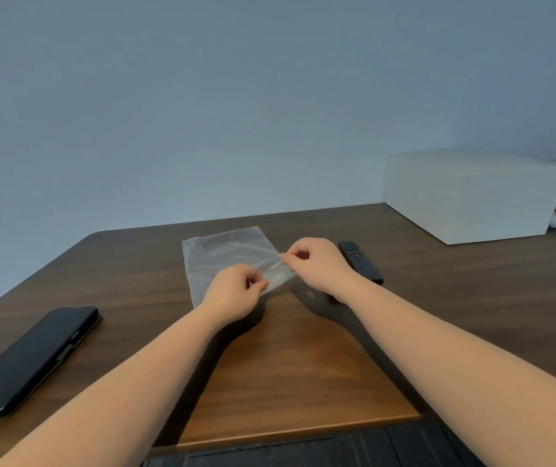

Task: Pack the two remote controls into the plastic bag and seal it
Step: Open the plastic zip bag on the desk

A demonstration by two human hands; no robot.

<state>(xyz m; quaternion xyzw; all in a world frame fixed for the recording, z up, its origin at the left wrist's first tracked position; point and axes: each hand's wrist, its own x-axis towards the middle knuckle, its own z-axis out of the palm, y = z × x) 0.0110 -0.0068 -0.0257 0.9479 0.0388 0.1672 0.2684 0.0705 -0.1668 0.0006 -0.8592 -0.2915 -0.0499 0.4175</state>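
Note:
A clear plastic bag [226, 257] lies flat on the brown wooden table [135, 274], its near edge lifted. My left hand [236, 291] pinches that near edge toward its left, and my right hand [317, 264] pinches it at the near right corner. One black remote control [359, 261] lies just right of my right hand, partly hidden by the wrist. A second dark shape under my right forearm [332, 298] is mostly covered, so I cannot tell what it is.
A black phone in a case [30, 358] lies at the near left of the table. A white box [472, 197] stands at the far right. A dark keyboard-like object [303, 449] sits at the near edge. A blue-grey wall rises behind.

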